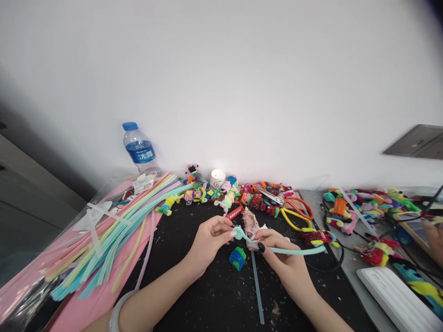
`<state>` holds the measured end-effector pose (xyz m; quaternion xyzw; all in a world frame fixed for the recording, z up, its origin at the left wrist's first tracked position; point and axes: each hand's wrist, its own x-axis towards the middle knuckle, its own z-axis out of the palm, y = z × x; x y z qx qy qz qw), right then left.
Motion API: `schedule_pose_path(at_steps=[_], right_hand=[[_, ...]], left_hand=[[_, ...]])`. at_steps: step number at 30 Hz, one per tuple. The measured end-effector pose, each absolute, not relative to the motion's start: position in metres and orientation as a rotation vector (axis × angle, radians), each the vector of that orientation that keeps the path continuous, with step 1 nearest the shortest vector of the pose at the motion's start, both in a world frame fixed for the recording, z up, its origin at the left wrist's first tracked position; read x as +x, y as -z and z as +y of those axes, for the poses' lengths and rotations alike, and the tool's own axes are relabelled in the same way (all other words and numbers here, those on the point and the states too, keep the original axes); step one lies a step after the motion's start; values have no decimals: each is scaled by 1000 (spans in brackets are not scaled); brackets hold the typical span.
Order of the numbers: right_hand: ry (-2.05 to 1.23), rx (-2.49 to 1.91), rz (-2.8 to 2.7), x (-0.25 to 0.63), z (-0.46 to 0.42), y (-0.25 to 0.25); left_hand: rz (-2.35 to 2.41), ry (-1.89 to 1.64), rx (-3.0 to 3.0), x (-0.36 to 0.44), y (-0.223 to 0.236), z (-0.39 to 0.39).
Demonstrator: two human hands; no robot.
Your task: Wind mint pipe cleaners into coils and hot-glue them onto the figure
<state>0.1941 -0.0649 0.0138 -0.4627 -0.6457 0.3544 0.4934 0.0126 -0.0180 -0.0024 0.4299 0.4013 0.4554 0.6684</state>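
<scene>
A mint-green pipe cleaner runs between my hands, its left end wound into a small coil. My left hand pinches that coil between thumb and fingers. Closed on the straight part just beside it is my right hand, with the free tail reaching out to the right. Behind the fingers lies what looks like a pale pink, stained glue gun, partly hidden, with a translucent glue stick extending toward me. Below the coil, a small blue and green pipe-cleaner piece rests on the black mat.
Loose pastel pipe cleaners lie left on pink sheets, near a water bottle. Scissors and finished pipe-cleaner figures line the back. At right are a white box-like device, cables and another person's hand.
</scene>
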Motion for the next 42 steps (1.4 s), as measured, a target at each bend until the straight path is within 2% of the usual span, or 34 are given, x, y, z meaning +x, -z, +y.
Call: schedule_pose_path(at_steps=[42], right_hand=[[-665,-1075,-1768,188,-68,-14]], left_hand=[[795,-981,899,13,6,-22]])
